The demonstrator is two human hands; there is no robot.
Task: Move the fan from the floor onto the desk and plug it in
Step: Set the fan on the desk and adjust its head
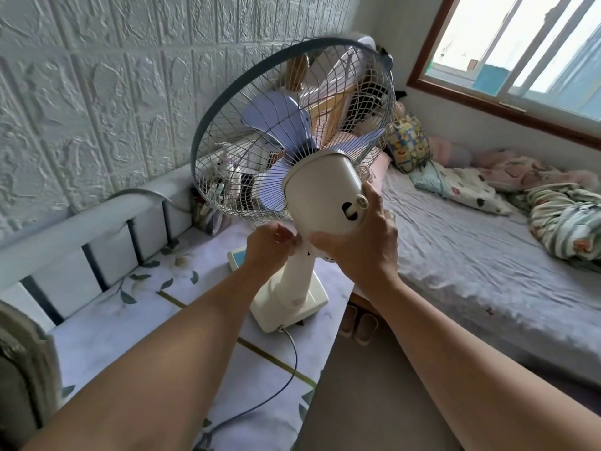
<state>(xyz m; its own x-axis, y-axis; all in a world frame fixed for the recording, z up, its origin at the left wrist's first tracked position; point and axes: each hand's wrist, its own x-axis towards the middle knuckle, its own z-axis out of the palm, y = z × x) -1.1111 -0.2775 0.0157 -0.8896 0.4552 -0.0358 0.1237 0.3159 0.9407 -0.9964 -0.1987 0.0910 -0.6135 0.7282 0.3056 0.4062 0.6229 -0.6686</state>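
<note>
A cream table fan (320,196) with pale violet blades and a wire cage stands on the desk (130,323), its square base (292,307) near the desk's right edge. The head is tilted back toward me. My left hand (268,244) grips the neck just below the motor housing. My right hand (361,245) cups the underside of the housing from the right. A dark cord (286,372) leaves the base's near side and trails over the desk toward the bottom edge; its plug is out of sight.
The desk has a leaf-patterned cover and a railed back along the textured white wall. Small clutter (211,213) sits behind the fan, and a blue-topped box (237,258) beside its base. A bed (471,255) with bedding lies right; slippers (357,323) are on the floor.
</note>
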